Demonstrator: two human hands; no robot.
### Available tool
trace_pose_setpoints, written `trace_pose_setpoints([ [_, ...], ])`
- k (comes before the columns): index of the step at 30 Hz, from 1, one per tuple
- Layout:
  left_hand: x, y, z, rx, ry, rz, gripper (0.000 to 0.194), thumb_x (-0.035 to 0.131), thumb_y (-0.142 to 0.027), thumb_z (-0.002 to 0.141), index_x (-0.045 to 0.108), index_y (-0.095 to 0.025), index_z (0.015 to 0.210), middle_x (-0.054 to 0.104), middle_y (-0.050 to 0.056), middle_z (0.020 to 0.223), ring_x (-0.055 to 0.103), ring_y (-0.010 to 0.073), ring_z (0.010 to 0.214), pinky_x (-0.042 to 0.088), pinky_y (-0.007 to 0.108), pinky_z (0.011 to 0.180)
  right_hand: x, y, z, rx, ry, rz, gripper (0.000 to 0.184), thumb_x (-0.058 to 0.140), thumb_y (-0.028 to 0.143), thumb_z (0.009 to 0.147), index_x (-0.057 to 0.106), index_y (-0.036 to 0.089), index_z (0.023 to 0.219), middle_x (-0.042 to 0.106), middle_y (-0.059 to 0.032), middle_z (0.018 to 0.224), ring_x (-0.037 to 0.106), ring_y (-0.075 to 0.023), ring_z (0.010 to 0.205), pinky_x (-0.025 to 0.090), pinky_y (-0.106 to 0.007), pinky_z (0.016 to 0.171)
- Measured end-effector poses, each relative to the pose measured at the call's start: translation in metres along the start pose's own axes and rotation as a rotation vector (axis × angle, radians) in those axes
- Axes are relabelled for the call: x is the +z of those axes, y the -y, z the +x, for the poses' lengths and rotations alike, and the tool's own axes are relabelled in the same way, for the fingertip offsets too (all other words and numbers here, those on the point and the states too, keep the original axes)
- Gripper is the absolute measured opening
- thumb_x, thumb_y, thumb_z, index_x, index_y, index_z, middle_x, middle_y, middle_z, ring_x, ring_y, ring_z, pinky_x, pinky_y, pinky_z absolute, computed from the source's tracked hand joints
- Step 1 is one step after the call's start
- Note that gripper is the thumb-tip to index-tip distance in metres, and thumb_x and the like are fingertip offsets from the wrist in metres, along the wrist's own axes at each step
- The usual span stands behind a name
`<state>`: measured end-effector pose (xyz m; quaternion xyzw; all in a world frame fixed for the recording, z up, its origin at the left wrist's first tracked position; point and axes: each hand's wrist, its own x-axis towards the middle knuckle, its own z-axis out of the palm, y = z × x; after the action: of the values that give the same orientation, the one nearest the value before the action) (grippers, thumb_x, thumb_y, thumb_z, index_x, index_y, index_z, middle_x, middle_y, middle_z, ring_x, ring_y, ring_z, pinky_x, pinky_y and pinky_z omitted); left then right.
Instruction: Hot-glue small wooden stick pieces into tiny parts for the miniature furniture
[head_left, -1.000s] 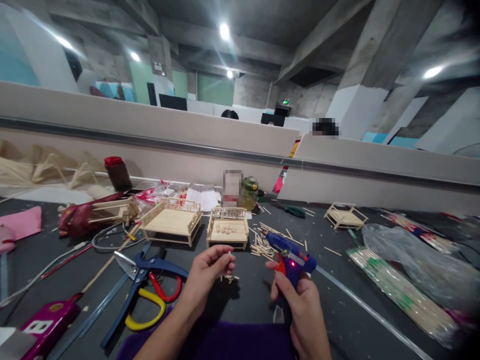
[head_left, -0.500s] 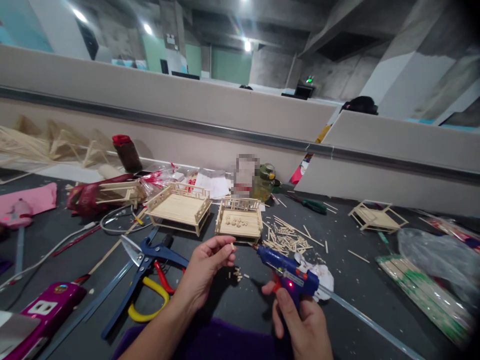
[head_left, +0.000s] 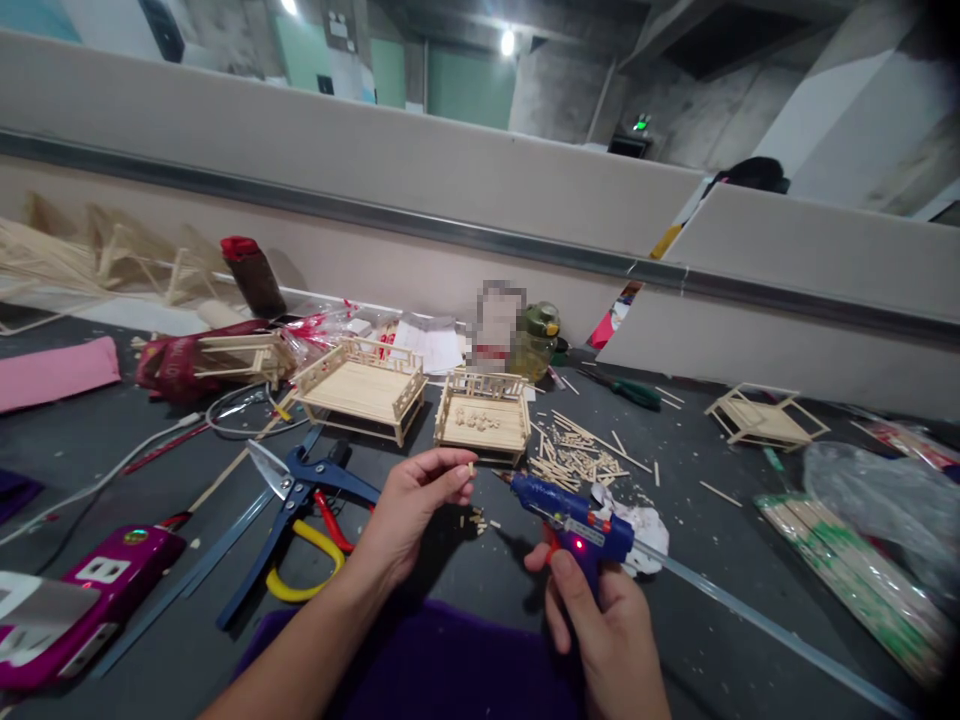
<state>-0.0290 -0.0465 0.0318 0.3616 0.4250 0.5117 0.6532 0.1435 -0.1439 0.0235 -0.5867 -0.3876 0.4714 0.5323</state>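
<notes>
Between thumb and fingertips, my left hand (head_left: 420, 505) pinches a short piece of wooden stick (head_left: 471, 468). My right hand (head_left: 600, 620) is wrapped round the grip of a blue hot glue gun (head_left: 574, 520), its nozzle pointing left toward the pinched piece, a small gap apart. A clear glue stick (head_left: 750, 610) runs out of the gun's back. Just beyond my hands stands a small wooden model bed (head_left: 484, 430) with little pieces lying on it. To its left is a larger model bed (head_left: 364, 390). A few cut stick bits (head_left: 476, 522) lie below my left fingertips.
Cutters with blue handles (head_left: 300, 480) and yellow-handled scissors (head_left: 307, 575) lie left of my hands. A purple power strip (head_left: 112, 590) is at lower left. Cut sticks (head_left: 574, 450) lie scattered behind the glue gun. A small wooden frame (head_left: 765, 415) and bagged sticks (head_left: 847, 570) are at right.
The view has tilted down a little, so the table things sit higher in the picture. Both hands keep their holds on the stick piece and glue gun.
</notes>
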Motion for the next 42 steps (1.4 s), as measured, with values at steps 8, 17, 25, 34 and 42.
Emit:
trace_pose_setpoints([
  [8,0.000,0.002,0.000,0.003,0.009,0.032,0.032,0.082,-0.031,0.063,0.075,-0.014,0.090,0.069,0.003,0.073,0.060,0.0116,0.062,0.049,0.023,0.062,0.002,-0.002,0.000,0.027,0.010,0.003,0.049,0.067,0.061,0.074,0.066,0.014,0.089,0.052,0.0031,0.051,0.038,-0.0075,0.038,0.032,-0.021,0.039],
  [17,0.000,0.002,-0.001,-0.006,0.024,0.016,0.031,0.081,-0.029,0.065,0.074,-0.016,0.092,0.068,0.002,0.073,0.059,0.0103,0.062,0.048,0.022,0.063,0.003,-0.002,0.000,0.026,0.013,0.001,0.047,0.067,0.057,0.075,0.068,0.013,0.092,0.043,0.0063,0.044,0.039,-0.0082,0.038,0.033,-0.020,0.039],
  [25,-0.002,-0.001,0.001,0.077,0.008,0.213,0.024,0.076,-0.029,0.068,0.073,-0.015,0.087,0.067,0.001,0.071,0.056,0.0109,0.059,0.045,0.023,0.060,0.001,0.001,-0.001,-0.009,-0.012,-0.005,0.042,0.062,0.054,0.082,0.067,0.013,0.090,0.053,0.0021,0.053,0.036,-0.0062,0.040,0.030,-0.020,0.042],
  [34,-0.007,0.001,0.006,0.142,0.001,0.347,0.025,0.072,-0.032,0.070,0.071,-0.014,0.088,0.062,-0.002,0.063,0.051,0.0097,0.054,0.043,0.022,0.055,0.001,0.000,-0.002,0.002,-0.010,0.013,0.040,0.063,0.053,0.082,0.066,0.014,0.091,0.051,0.0040,0.052,0.035,-0.0059,0.041,0.028,-0.020,0.041],
  [42,-0.013,0.010,0.009,0.181,0.001,0.442,0.025,0.066,-0.032,0.074,0.070,-0.014,0.091,0.065,0.001,0.069,0.053,0.0107,0.054,0.044,0.023,0.054,0.000,0.006,0.003,-0.015,-0.036,0.028,0.038,0.061,0.051,0.084,0.064,0.015,0.097,0.065,-0.0032,0.076,0.036,-0.0037,0.041,0.030,-0.021,0.043],
])
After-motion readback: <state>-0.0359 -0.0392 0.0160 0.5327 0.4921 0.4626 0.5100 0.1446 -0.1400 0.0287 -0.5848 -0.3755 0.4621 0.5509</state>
